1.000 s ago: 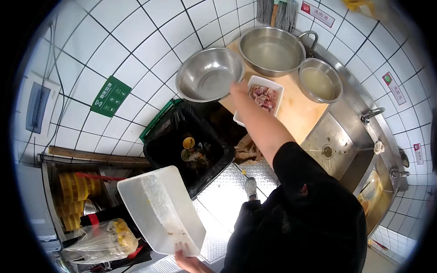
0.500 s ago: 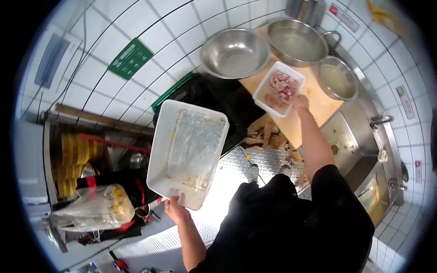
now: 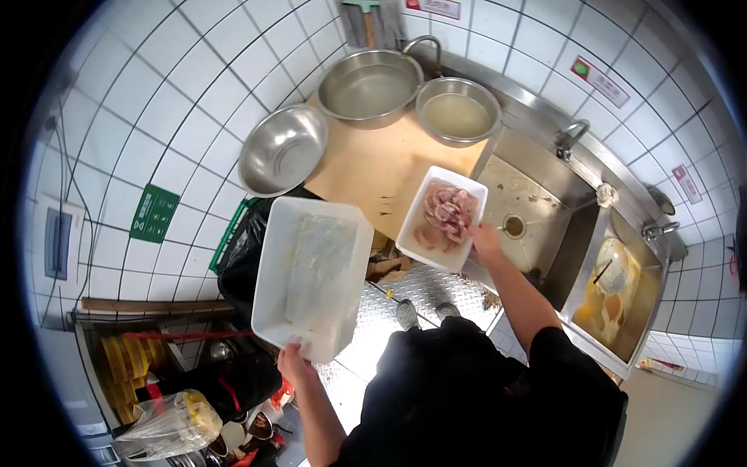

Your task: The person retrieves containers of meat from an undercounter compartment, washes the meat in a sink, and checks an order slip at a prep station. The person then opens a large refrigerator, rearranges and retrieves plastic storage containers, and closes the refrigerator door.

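My left hand point(image 3: 296, 364) grips the near rim of a large white plastic tub point(image 3: 311, 272), tilted so its inside faces me. Only smears and small brown bits show in it. My right hand point(image 3: 486, 240) is closed on the right side of a smaller white container point(image 3: 412, 241), which holds pieces of raw pink meat point(image 3: 449, 214). This container hangs in front of the near edge of a wooden board point(image 3: 373, 167), beside the sink. A gap separates the two containers.
Steel basins of cloudy liquid point(image 3: 369, 86) point(image 3: 459, 115) and a bare steel bowl point(image 3: 284, 152) stand on the board. Right lies a steel sink point(image 3: 537, 194), then a second sink point(image 3: 622, 288) with items in liquid. A black-lined bin point(image 3: 241, 272) stands behind the tub; a plastic bag point(image 3: 171, 428) lies lower left.
My view has swung to the right, showing more of the sinks. The meat container has come closer to me, off the board's middle toward its edge. Both hands keep their holds.
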Available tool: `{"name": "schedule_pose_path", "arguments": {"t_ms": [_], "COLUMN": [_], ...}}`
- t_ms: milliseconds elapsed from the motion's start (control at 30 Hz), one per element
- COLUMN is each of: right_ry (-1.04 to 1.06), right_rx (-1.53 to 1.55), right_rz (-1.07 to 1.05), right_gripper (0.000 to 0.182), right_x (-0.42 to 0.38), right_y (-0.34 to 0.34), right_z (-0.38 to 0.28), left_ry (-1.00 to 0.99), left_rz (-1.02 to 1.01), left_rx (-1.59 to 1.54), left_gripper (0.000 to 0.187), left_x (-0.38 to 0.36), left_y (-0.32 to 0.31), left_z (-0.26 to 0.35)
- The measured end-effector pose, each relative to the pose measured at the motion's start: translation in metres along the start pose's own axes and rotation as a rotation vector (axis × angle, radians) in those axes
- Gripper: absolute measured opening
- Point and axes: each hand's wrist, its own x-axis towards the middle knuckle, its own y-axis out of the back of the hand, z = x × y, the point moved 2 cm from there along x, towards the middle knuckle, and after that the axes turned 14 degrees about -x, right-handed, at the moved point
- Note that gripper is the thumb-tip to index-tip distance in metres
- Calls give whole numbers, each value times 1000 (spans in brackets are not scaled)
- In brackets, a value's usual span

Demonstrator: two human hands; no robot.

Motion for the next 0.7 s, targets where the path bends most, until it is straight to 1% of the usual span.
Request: {"name": "schedule_pose_path", "arguments": {"t_ms": [67, 133, 200, 267, 333, 367, 400, 433, 467, 500, 567, 600, 667, 700], "right_ry": [7, 53, 90, 97, 59, 72, 80, 96, 113, 99, 139, 159, 125, 121], "right_rx": [-12, -34, -120, -164, -180, -240, -210, -179, -145, -213, -137, -101, -219, -279], "right_rz": [22, 101, 186, 240, 260, 296, 288, 277, 258, 231, 198, 172, 94, 51], "right_gripper": [17, 15, 14, 13, 13, 26, 20, 15, 11, 10, 10, 11, 11, 11], "right_x": [-27, -37, -43, -47, -67, -75, -76, -74, -71, -69, -72, -77, -81, -85], "right_y": [52, 97, 142, 174, 209, 224, 233, 239, 243, 249, 250, 250, 245, 242], "right_z": [17, 51, 87, 102, 108, 105, 112, 120, 126, 129, 124, 117, 104, 91], "left_ry": [67, 149, 138, 157, 91, 235, 377, 515, 646, 696, 631, 595, 455, 257], "left_rz": [-29, -16, 63, -22, -185, -288, -390, -381, -368, -438, -579, -638, -494, -492], "left_rx": [16, 97, 93, -27, -15, 40, 82, 66, 49, 64, 258, 354, 627, 992], "left_gripper": [19, 15, 15, 17, 25, 31, 36, 39, 42, 39, 38, 38, 39, 40], "left_x": [7, -4, -22, -35, -83, -118, -146, -159, -168, -173, -168, -162, -133, -109], "left_y": [-32, -76, -124, -163, -205, -219, -232, -232, -226, -215, -177, -148, -62, 1], "left_z": [-27, -47, -76, -115, -152, -163, -171, -185, -195, -205, -213, -215, -226, -233]}}
